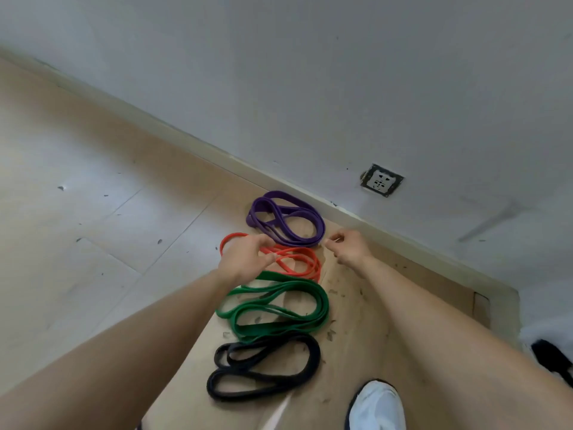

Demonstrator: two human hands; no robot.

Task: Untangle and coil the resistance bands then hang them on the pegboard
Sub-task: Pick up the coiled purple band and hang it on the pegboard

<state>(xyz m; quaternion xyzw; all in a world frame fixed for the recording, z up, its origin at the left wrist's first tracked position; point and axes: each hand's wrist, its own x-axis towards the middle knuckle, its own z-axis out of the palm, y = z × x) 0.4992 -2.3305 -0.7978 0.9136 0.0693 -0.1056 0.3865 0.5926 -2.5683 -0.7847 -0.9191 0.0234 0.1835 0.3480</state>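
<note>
Four coiled resistance bands lie in a row on a sheet of brown cardboard (366, 308) on the floor: purple band (297, 225) nearest the wall, then red band (297, 259), green band (279, 308) and black band (263, 367). My left hand (245, 259) hovers over the red band's left part, fingers loosely curled; whether it grips the band is unclear. My right hand (350, 246) hangs above the cardboard just right of the purple and red bands, fingers loosely curled, holding nothing. No pegboard is in view.
A white wall with a baseboard (217, 153) runs diagonally behind the bands, with a power socket (382, 180) on it. My white shoe (376, 405) stands at the bottom right. A dark object (555, 360) lies at the right edge. Pale floor tiles spread to the left.
</note>
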